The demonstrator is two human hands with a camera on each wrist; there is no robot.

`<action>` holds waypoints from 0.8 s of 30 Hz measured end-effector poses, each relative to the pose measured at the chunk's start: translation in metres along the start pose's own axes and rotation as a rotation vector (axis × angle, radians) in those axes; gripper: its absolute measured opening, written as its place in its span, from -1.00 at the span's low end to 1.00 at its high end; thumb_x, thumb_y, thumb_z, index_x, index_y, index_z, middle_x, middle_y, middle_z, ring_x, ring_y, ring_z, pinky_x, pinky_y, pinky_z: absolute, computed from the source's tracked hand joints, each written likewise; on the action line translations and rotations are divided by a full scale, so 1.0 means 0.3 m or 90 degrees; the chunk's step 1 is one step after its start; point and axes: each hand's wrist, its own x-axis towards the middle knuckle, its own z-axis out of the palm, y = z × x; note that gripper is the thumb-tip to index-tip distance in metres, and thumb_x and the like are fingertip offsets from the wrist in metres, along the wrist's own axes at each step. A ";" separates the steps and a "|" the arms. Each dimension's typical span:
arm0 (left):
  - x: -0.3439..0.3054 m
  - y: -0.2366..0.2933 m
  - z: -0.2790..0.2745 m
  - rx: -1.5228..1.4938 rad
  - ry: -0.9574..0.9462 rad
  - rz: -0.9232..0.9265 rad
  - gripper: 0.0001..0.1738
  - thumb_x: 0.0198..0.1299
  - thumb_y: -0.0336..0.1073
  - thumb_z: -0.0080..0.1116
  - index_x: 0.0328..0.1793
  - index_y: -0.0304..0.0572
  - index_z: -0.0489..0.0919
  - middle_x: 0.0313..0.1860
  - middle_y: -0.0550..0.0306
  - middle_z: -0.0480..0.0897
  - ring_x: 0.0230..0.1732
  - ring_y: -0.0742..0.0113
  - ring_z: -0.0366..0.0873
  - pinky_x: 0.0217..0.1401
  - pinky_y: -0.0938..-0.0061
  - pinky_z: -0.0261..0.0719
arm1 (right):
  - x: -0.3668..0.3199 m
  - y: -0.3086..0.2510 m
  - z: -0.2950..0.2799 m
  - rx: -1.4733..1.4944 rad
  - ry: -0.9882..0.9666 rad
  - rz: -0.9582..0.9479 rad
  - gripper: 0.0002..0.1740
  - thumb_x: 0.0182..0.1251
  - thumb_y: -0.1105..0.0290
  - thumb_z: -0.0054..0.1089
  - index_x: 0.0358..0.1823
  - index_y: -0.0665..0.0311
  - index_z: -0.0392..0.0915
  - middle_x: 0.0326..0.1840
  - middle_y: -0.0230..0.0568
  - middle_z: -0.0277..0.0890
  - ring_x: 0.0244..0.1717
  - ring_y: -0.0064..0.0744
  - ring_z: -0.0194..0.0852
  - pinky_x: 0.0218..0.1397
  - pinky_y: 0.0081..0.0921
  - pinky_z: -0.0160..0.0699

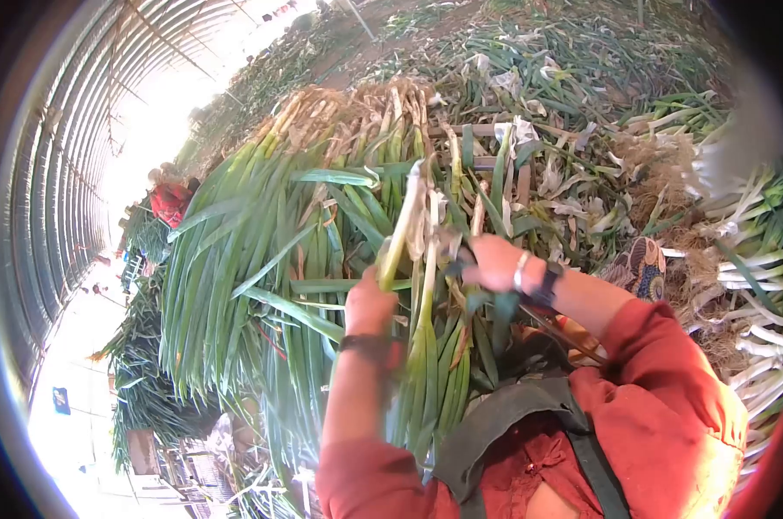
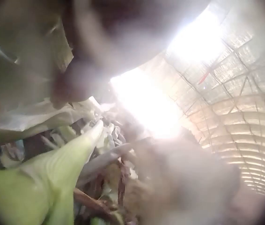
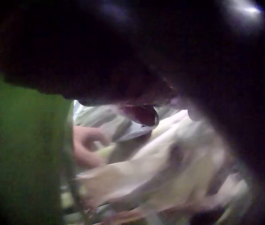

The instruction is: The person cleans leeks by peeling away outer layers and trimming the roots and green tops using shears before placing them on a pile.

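Note:
In the head view, the left hand (image 1: 370,304) grips a long green onion stalk (image 1: 402,227), its pale end pointing up. Beside that stalk is the right hand (image 1: 495,262), blurred, with fingers curled and dark green leaves (image 1: 500,307) hanging beneath it. A broad green leaf (image 3: 25,150) fills the left of the right wrist view, where the left hand (image 3: 88,146) shows curled past pale, blurred layers (image 3: 146,164). The left wrist view has a pale green stalk (image 2: 53,180) close to the lens. Fingertips of the right hand are unclear.
A large pile of green onions (image 1: 227,277) lies to the left, roots at the far side. Loose leaves and peelings (image 1: 573,173) cover the ground beyond. White-stemmed onions (image 1: 759,285) lie at the right, near a patterned shoe (image 1: 647,266). Another person (image 1: 171,201) in red is at the far left.

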 end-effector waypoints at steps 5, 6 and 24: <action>0.056 -0.079 -0.024 -0.017 0.011 0.063 -0.22 -0.06 -0.21 0.27 0.39 -0.22 0.44 0.09 -0.26 0.65 0.15 -0.14 0.60 0.25 0.15 0.51 | -0.131 -0.070 -0.006 0.029 -0.111 -0.085 -0.58 0.13 0.21 0.28 -0.17 0.49 0.57 -0.35 0.18 0.62 -0.28 0.09 0.64 -0.16 -0.19 0.64; 0.050 -0.077 -0.043 -0.039 -0.014 0.048 -0.22 -0.06 -0.20 0.27 0.38 -0.24 0.44 0.09 -0.27 0.65 0.13 -0.12 0.61 0.23 0.17 0.52 | -0.078 -0.067 -0.038 0.070 -0.131 0.000 -0.57 0.13 0.20 0.29 -0.25 0.52 0.58 -0.37 0.20 0.61 -0.30 0.10 0.64 -0.17 -0.19 0.64; 0.056 0.106 0.173 -0.141 0.099 0.204 -0.81 0.20 -0.31 0.07 -0.16 -0.20 0.63 -0.21 -0.21 0.66 -0.13 -0.24 0.60 -0.01 0.04 0.55 | -0.241 0.139 -0.064 -0.052 -0.019 0.124 -0.46 0.12 0.12 0.30 -0.18 0.57 0.49 -0.19 0.37 0.54 -0.09 0.29 0.55 0.05 -0.05 0.53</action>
